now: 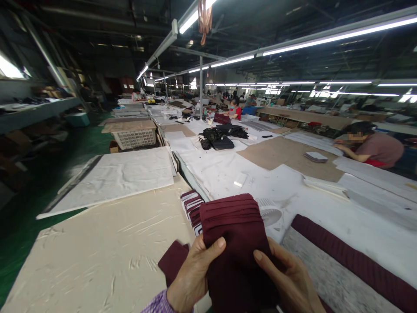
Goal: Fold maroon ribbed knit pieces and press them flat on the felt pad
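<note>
A stack of maroon fabric pieces (236, 234), its top edges fanned in layers, is held up between both hands. My left hand (198, 269) grips its left side with the thumb on the front. On the right side, my right hand (288, 269) holds the stack, thumb also on the front and fingers behind. Another maroon piece (174, 261) lies on the cream sheet just left of my left hand. Behind the stack is a row of maroon and white folded bundles (193, 208). To the right, a long maroon row of fabric (355, 256) rests along a grey speckled board (332, 269).
A cream sheet (97, 248) covers the near left surface. The white table (208, 167) carries black fabric bundles (218, 137), brown paper (280, 154) and a small white stack (315, 157). A white basket (135, 139) stands beyond, left. A person (378, 145) leans over the table at right.
</note>
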Demonstrator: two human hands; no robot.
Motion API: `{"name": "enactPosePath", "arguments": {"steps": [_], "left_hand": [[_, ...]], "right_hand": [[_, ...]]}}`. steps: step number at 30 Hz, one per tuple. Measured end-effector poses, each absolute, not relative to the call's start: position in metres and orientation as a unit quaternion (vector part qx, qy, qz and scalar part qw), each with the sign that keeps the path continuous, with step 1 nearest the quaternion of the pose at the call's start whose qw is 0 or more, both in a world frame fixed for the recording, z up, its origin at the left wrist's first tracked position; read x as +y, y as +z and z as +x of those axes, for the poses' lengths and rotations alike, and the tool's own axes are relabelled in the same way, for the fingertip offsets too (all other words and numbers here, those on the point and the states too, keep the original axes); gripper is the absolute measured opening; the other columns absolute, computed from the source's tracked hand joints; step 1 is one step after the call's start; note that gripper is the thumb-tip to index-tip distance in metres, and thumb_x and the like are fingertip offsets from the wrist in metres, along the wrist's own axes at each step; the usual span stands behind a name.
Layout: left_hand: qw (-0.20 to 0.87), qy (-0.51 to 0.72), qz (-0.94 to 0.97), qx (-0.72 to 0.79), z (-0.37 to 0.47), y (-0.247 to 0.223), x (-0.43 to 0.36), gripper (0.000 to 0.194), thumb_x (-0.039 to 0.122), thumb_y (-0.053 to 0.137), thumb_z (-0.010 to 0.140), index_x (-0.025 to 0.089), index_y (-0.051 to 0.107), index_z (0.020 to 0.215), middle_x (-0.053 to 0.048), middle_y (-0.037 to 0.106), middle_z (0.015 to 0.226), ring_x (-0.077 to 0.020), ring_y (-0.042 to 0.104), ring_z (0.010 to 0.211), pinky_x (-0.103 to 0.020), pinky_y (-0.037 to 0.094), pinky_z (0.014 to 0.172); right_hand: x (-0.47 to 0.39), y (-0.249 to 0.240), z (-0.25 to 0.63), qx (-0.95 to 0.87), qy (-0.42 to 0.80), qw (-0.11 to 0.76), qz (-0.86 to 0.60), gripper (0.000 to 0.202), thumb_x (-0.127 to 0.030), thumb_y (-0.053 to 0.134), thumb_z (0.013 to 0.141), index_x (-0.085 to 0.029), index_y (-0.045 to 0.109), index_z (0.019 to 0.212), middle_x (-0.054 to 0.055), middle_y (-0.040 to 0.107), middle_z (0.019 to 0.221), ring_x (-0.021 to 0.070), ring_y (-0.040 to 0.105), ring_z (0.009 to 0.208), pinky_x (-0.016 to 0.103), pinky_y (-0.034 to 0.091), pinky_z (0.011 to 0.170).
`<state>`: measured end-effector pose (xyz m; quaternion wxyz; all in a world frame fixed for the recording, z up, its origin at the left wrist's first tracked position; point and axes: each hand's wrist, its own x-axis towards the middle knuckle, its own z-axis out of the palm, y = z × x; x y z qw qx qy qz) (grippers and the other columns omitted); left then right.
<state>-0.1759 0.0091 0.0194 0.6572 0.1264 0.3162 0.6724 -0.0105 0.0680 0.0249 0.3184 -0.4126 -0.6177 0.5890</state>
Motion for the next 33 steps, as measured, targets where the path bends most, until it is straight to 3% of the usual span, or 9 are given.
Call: {"name": "enactPosePath", "arguments": {"steps": [4,8,10,17,20,23,28,33], "left_hand": [[0.651,0.673,0.108,0.336,-0.177,0.020,0.009,0.026,0.024,0.068,0.076,0.015,0.068,0.100,-0.009,0.075,0.086,-0.0222,0.069,0.085,-0.035,0.053,0.084],[0.657,0.659,0.115,0.347,-0.182,0.019,0.006,0.025,0.023,0.069,0.076,0.016,0.068,0.100,-0.008,0.075,0.085,-0.0214,0.069,0.084,-0.034,0.053,0.084],[0.668,0.646,0.126,0.347,-0.184,0.018,0.005,0.024,0.022,0.069,0.075,0.015,0.069,0.098,-0.008,0.075,0.085,-0.0214,0.069,0.084,-0.034,0.052,0.085],[0.657,0.650,0.121,0.362,-0.186,0.020,0.003,0.024,0.025,0.068,0.076,0.015,0.067,0.098,-0.009,0.074,0.089,-0.0227,0.069,0.085,-0.035,0.053,0.084],[0.649,0.659,0.119,0.361,-0.186,0.020,0.004,0.026,0.026,0.068,0.076,0.014,0.067,0.099,-0.010,0.074,0.090,-0.0228,0.069,0.085,-0.035,0.053,0.084],[0.647,0.660,0.119,0.362,-0.186,0.019,0.006,0.026,0.026,0.069,0.075,0.014,0.067,0.097,-0.010,0.074,0.090,-0.0231,0.069,0.085,-0.035,0.053,0.084],[0.655,0.652,0.118,0.365,-0.187,0.017,0.007,0.027,0.025,0.073,0.071,0.014,0.068,0.095,-0.010,0.074,0.087,-0.0234,0.069,0.084,-0.034,0.053,0.082],[0.654,0.656,0.107,0.361,-0.187,0.017,0.007,0.024,0.025,0.074,0.070,0.015,0.069,0.092,-0.009,0.075,0.084,-0.0218,0.069,0.082,-0.032,0.053,0.081]], "right_hand": [[0.068,0.026,-0.010,-0.662,0.548,0.318,-0.400,0.028,-0.046,0.060,0.081,-0.018,0.064,0.080,0.004,0.064,0.081,0.0220,0.060,0.079,0.030,0.052,0.070],[0.073,0.027,-0.009,-0.693,0.461,0.398,-0.386,0.026,-0.040,0.065,0.078,-0.026,0.063,0.100,0.005,0.055,0.122,0.0218,0.058,0.102,0.028,0.051,0.080],[0.078,0.028,-0.009,-0.696,0.437,0.416,-0.390,0.030,-0.040,0.068,0.077,-0.030,0.060,0.104,0.004,0.048,0.130,0.0206,0.058,0.105,0.026,0.051,0.079],[0.081,0.025,-0.013,-0.670,0.495,0.422,-0.357,0.018,-0.035,0.064,0.082,-0.028,0.061,0.098,0.004,0.046,0.128,0.0204,0.056,0.105,0.025,0.052,0.073],[0.077,0.018,-0.016,-0.636,0.535,0.441,-0.339,0.017,-0.033,0.062,0.084,-0.029,0.059,0.101,0.005,0.046,0.128,0.0187,0.060,0.096,0.026,0.054,0.070],[0.077,0.015,-0.017,-0.649,0.472,0.481,-0.353,0.026,-0.030,0.063,0.083,-0.033,0.057,0.108,0.005,0.042,0.136,0.0196,0.058,0.102,0.028,0.054,0.074],[0.084,0.021,-0.015,-0.719,0.359,0.479,-0.352,0.021,-0.029,0.065,0.081,-0.029,0.062,0.102,0.006,0.045,0.133,0.0234,0.047,0.119,0.027,0.053,0.077],[0.080,0.026,-0.018,-0.665,0.481,0.434,-0.372,0.022,-0.040,0.066,0.079,-0.023,0.064,0.091,0.009,0.048,0.129,0.0232,0.057,0.106,0.027,0.054,0.073]]}}
